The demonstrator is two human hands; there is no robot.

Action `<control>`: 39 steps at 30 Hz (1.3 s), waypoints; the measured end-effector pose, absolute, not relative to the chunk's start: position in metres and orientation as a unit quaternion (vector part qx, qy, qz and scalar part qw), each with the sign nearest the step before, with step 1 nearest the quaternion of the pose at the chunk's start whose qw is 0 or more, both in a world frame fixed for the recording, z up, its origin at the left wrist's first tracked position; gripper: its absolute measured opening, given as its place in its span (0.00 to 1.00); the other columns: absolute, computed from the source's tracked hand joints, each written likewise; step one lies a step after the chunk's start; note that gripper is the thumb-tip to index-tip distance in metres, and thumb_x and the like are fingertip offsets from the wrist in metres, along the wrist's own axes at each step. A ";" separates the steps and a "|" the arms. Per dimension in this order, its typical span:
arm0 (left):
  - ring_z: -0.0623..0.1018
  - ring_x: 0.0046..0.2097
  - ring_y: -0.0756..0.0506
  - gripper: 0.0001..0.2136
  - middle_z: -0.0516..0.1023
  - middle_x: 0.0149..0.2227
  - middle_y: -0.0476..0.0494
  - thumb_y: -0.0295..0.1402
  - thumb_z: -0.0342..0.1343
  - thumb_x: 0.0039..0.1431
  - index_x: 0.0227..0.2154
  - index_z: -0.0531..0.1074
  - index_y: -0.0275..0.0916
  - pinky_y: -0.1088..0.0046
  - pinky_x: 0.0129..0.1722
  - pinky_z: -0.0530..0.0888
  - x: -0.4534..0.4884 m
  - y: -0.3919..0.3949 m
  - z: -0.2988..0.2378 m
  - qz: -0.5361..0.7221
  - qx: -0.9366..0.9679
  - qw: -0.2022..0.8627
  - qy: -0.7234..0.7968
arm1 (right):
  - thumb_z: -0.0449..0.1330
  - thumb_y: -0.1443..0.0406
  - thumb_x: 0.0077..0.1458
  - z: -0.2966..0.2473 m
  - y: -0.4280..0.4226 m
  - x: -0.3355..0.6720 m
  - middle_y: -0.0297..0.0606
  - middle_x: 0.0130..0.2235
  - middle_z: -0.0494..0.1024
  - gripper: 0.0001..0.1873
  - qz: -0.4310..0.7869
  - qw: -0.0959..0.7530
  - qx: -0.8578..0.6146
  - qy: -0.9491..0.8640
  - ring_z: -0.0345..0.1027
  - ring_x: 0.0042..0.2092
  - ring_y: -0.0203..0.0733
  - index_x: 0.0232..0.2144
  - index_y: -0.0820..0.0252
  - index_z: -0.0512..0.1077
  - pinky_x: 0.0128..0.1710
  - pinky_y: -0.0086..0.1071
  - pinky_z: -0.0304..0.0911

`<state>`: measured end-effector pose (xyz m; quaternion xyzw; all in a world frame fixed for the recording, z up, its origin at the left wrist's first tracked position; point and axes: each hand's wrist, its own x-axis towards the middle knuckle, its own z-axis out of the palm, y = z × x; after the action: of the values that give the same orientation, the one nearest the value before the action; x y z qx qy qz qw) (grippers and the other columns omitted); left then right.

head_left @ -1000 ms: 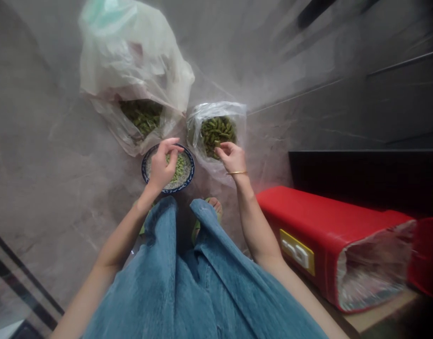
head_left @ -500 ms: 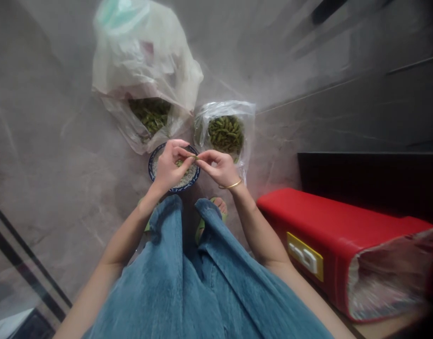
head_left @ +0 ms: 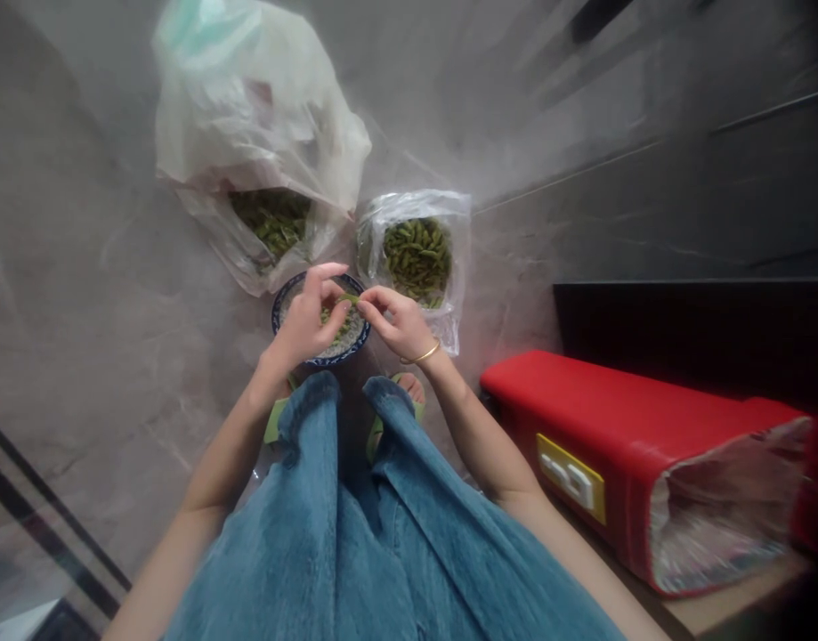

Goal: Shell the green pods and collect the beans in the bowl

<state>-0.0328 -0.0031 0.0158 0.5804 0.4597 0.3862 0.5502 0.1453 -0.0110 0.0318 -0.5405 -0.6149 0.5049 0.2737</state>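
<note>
Between my two hands is a small green bean pod (head_left: 350,299), pinched at both ends above the bowl. My left hand (head_left: 308,312) grips the pod's left end between thumb and finger, with the index finger raised. My right hand (head_left: 399,322), a gold bangle at its wrist, pinches the other end. Below them stands a blue-and-white patterned bowl (head_left: 277,316) holding pale green shelled beans (head_left: 342,331), partly hidden by my left hand. Behind it, a clear plastic bag (head_left: 458,267) holds many pods (head_left: 418,258). More pods (head_left: 275,218) lie in the mouth of a large whitish bag (head_left: 262,116).
A red container (head_left: 622,418) with a yellow label lies at the right on a wooden surface, its open end toward me. A black panel (head_left: 689,347) stands behind it. My feet in green slippers (head_left: 275,420) are close to the bowl on the grey floor (head_left: 115,294).
More of the pod now shows between my fingers, and my hands are slightly farther apart. The whole view has shifted a little, moving the bags and bowl leftward.
</note>
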 end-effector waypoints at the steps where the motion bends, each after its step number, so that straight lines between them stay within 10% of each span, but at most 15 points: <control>1: 0.70 0.27 0.52 0.20 0.70 0.27 0.53 0.36 0.59 0.57 0.51 0.62 0.43 0.74 0.32 0.70 -0.034 -0.003 0.018 0.365 0.610 0.538 0.452 | 0.53 0.54 0.59 0.034 -0.010 0.147 0.36 0.29 0.72 0.16 0.503 0.264 -0.528 -0.631 0.62 0.31 0.36 0.29 0.59 0.69 0.34 0.31 0.60; 11: 0.74 0.37 0.47 0.13 0.74 0.37 0.45 0.43 0.50 0.63 0.46 0.67 0.43 0.67 0.44 0.71 -0.025 -0.015 0.006 0.435 0.674 0.375 0.464 | 0.51 0.42 0.54 0.033 -0.016 0.125 0.28 0.21 0.57 0.28 0.623 0.324 -0.525 -0.481 0.50 0.25 0.31 0.20 0.58 0.58 0.26 0.28 0.50; 18: 0.64 0.27 0.49 0.10 0.66 0.22 0.48 0.35 0.46 0.65 0.33 0.72 0.43 0.71 0.31 0.63 -0.025 -0.018 -0.014 0.361 0.801 0.235 0.416 | 0.65 0.44 0.39 0.017 -0.024 0.105 0.24 0.16 0.51 0.28 0.707 0.348 -0.570 -0.233 0.42 0.20 0.27 0.17 0.58 0.57 0.18 0.26 0.42; 26: 0.68 0.28 0.49 0.04 0.70 0.23 0.51 0.31 0.52 0.62 0.32 0.70 0.45 0.70 0.32 0.65 -0.038 -0.009 -0.019 0.386 0.820 0.196 0.373 | 0.59 0.43 0.47 0.023 -0.027 0.102 0.26 0.18 0.56 0.26 0.762 0.354 -0.497 -0.215 0.50 0.21 0.30 0.20 0.56 0.57 0.22 0.27 0.54; 39: 0.77 0.38 0.47 0.09 0.79 0.33 0.46 0.41 0.56 0.60 0.37 0.68 0.41 0.67 0.41 0.73 -0.058 -0.029 -0.006 0.405 0.748 0.096 0.516 | 0.53 0.60 0.61 0.022 -0.039 0.122 0.40 0.33 0.77 0.13 0.370 0.343 -0.496 -0.706 0.69 0.35 0.40 0.43 0.58 0.72 0.39 0.36 0.66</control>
<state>-0.0583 -0.0285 -0.0061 0.7485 0.5165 0.4047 0.0959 0.1223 -0.0388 0.0220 -0.4961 -0.7064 0.3704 0.3430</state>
